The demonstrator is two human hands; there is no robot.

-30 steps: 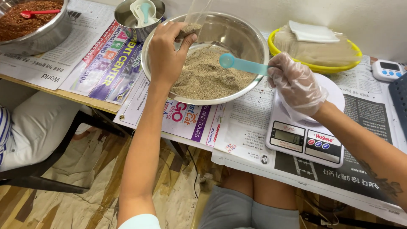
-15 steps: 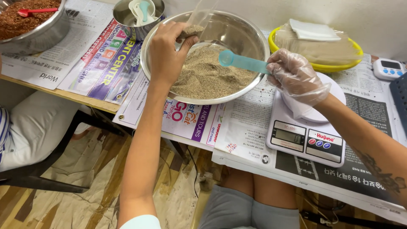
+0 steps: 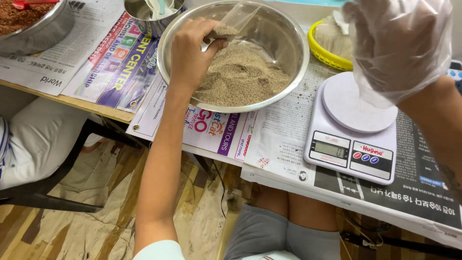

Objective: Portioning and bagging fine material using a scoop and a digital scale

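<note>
Two hands in view. Left hand [image 3: 192,50], bare, pinches a small clear bag [image 3: 234,23] partly filled with tan powder, over the steel bowl [image 3: 288,43] of powder [image 3: 240,77] at far centre. Right hand [image 3: 399,45], in a clear glove, hangs above the white scale [image 3: 353,130]; grip cannot be told.
</note>
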